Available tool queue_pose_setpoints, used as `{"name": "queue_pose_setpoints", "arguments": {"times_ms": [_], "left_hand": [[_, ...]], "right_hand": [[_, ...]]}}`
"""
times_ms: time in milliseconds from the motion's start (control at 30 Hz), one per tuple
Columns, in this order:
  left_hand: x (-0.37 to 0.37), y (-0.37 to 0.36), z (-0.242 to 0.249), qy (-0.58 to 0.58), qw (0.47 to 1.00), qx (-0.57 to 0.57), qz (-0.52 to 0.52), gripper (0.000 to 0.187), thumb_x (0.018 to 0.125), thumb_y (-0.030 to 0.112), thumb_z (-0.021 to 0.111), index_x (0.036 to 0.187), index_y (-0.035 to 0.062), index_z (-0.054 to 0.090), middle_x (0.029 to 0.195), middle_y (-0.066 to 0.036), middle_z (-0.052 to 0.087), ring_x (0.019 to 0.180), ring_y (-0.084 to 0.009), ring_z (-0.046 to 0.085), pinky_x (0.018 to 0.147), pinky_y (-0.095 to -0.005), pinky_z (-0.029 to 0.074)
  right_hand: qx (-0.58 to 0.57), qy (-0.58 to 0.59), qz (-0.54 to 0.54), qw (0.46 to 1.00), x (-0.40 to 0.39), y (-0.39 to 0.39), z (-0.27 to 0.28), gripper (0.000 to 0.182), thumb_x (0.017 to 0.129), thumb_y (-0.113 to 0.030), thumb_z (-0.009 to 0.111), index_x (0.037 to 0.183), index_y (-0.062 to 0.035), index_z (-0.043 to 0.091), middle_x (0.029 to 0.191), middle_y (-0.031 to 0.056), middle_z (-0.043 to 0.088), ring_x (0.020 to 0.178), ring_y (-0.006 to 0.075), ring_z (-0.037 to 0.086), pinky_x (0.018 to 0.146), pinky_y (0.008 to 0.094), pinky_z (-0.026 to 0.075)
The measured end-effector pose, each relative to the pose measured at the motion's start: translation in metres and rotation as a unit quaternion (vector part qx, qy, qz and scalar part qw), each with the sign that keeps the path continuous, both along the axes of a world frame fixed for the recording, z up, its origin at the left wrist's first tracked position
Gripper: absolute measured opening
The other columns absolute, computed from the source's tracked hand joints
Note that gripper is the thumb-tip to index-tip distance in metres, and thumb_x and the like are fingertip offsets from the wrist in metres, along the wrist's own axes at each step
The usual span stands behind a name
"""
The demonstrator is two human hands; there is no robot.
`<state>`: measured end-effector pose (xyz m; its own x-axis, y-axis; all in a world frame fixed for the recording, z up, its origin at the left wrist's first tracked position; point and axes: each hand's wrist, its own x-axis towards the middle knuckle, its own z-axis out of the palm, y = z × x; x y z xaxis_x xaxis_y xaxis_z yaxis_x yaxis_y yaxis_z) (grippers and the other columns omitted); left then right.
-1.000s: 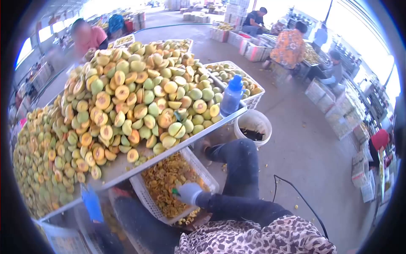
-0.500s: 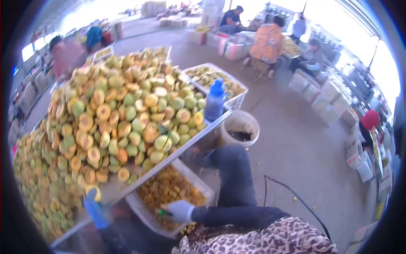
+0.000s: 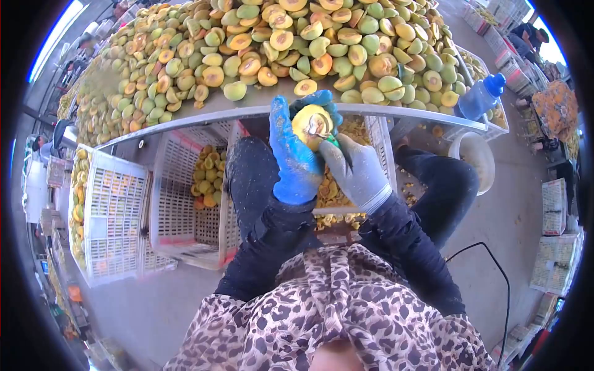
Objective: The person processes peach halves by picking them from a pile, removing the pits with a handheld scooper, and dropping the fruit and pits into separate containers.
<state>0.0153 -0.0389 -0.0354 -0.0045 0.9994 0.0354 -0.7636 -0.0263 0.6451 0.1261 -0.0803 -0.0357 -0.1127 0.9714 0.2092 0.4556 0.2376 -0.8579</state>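
My left hand (image 3: 291, 157), in a blue glove, cups a peach half (image 3: 306, 128) with its cut yellow face toward me. My right hand (image 3: 357, 170), in a grey glove, is closed around a small green-handled tool (image 3: 332, 141). The tool's metal end touches the brown hollow in the middle of the peach half; its exact shape is hard to make out. Both hands are close together, just in front of the table's metal edge (image 3: 241, 113). Beyond them many halved peaches (image 3: 281, 40) are heaped on the table.
Below my hands, a crate of yellow-brown scraps (image 3: 334, 191) stands between my knees. To the left are a white crate (image 3: 185, 216) with some peaches and a filled one (image 3: 117, 210). A blue bottle (image 3: 479, 102) and a white bucket (image 3: 486, 161) are at right. Several people sit farther off.
My view has swung left and down. My left hand has brought a peach half from the heap to the middle, and my right hand has risen from the scrap crate to meet it.
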Motion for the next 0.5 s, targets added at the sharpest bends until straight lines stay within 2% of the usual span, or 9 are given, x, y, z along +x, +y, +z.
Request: {"name": "queue_pose_setpoints", "arguments": {"times_ms": [167, 233, 267, 300, 367, 400, 433, 467, 500], "left_hand": [[-0.004, -0.006, 0.007, 0.076, 0.997, 0.012, -0.023, 0.049, 0.099, 0.043, 0.037, 0.101, -0.0014, 0.059, 0.092, -0.016, 0.066, 0.077, -0.0223, 0.067, 0.068, -0.0316, 0.057], [-0.010, -0.005, 0.007, 0.088, 0.990, 0.000, -0.109, 0.050, 0.098, 0.044, 0.039, 0.098, -0.0017, 0.060, 0.091, -0.016, 0.067, 0.074, -0.0231, 0.067, 0.068, -0.0330, 0.058], [-0.005, -0.011, 0.010, 0.078, 0.993, 0.001, -0.086, 0.050, 0.098, 0.042, 0.039, 0.097, -0.0024, 0.061, 0.089, -0.016, 0.067, 0.072, -0.0219, 0.067, 0.067, -0.0318, 0.057], [-0.005, -0.013, 0.011, 0.077, 0.993, -0.001, -0.087, 0.050, 0.098, 0.042, 0.039, 0.097, -0.0024, 0.061, 0.089, -0.016, 0.067, 0.072, -0.0219, 0.067, 0.067, -0.0318, 0.057], [-0.009, -0.016, 0.010, 0.146, 0.979, 0.057, -0.131, 0.044, 0.099, 0.039, 0.039, 0.099, -0.0006, 0.057, 0.091, -0.016, 0.065, 0.073, -0.0238, 0.064, 0.069, -0.0358, 0.055], [-0.010, -0.008, 0.004, 0.175, 0.969, 0.047, -0.171, 0.044, 0.099, 0.038, 0.036, 0.099, -0.0012, 0.056, 0.088, -0.016, 0.065, 0.072, -0.0231, 0.063, 0.068, -0.0357, 0.054], [-0.009, -0.013, 0.003, 0.175, 0.969, 0.043, -0.171, 0.044, 0.099, 0.038, 0.036, 0.099, -0.0012, 0.056, 0.088, -0.016, 0.065, 0.072, -0.0231, 0.063, 0.068, -0.0357, 0.054], [-0.004, -0.019, 0.005, 0.166, 0.975, 0.088, -0.120, 0.045, 0.099, 0.038, 0.037, 0.097, -0.0017, 0.057, 0.087, -0.016, 0.064, 0.071, -0.0228, 0.063, 0.067, -0.0350, 0.054], [0.002, -0.022, 0.007, 0.155, 0.976, 0.136, -0.069, 0.046, 0.099, 0.038, 0.037, 0.095, -0.0023, 0.058, 0.085, -0.017, 0.064, 0.071, -0.0225, 0.063, 0.066, -0.0342, 0.053]], "right_hand": [[0.008, -0.149, -0.010, 0.989, 0.011, -0.011, 0.006, 0.037, 0.093, -0.035, 0.054, 0.084, 0.0001, 0.059, 0.066, 0.0234, 0.060, 0.066, 0.0405, 0.062, 0.057, 0.0457, 0.047], [0.000, -0.020, 0.071, 0.997, 0.017, -0.008, -0.002, 0.039, 0.093, -0.037, 0.054, 0.091, 0.0014, 0.062, 0.069, 0.0252, 0.060, 0.066, 0.0407, 0.062, 0.057, 0.0441, 0.047], [0.038, 0.032, 0.112, 0.992, 0.017, -0.007, -0.004, 0.044, 0.095, -0.039, 0.051, 0.099, 0.0035, 0.063, 0.065, 0.0205, 0.060, 0.055, 0.0348, 0.060, 0.055, 0.0412, 0.046], [0.036, 0.031, 0.112, 0.993, 0.020, -0.011, -0.002, 0.044, 0.095, -0.039, 0.051, 0.099, 0.0035, 0.063, 0.065, 0.0205, 0.060, 0.055, 0.0348, 0.060, 0.055, 0.0412, 0.046], [-0.177, 0.069, 0.149, 0.970, 0.026, -0.020, 0.021, 0.050, 0.096, -0.042, 0.048, 0.101, 0.0048, 0.062, 0.060, 0.0089, 0.055, 0.047, 0.0220, 0.053, 0.050, 0.0350, 0.043], [-0.180, 0.070, 0.150, 0.970, 0.028, -0.022, 0.024, 0.050, 0.096, -0.042, 0.048, 0.101, 0.0048, 0.062, 0.060, 0.0089, 0.055, 0.047, 0.0220, 0.053, 0.050, 0.0350, 0.043], [-0.231, 0.065, 0.146, 0.960, 0.030, -0.022, 0.027, 0.052, 0.096, -0.045, 0.046, 0.096, 0.0043, 0.062, 0.059, 0.0049, 0.051, 0.047, 0.0168, 0.049, 0.047, 0.0317, 0.041], [-0.280, 0.060, 0.141, 0.948, 0.031, -0.022, 0.027, 0.055, 0.096, -0.048, 0.044, 0.091, 0.0039, 0.061, 0.058, 0.0008, 0.048, 0.046, 0.0117, 0.046, 0.043, 0.0285, 0.039], [-0.279, 0.062, 0.139, 0.948, 0.034, -0.022, 0.026, 0.055, 0.096, -0.048, 0.044, 0.091, 0.0039, 0.061, 0.058, 0.0008, 0.048, 0.046, 0.0117, 0.046, 0.043, 0.0285, 0.039]]}}
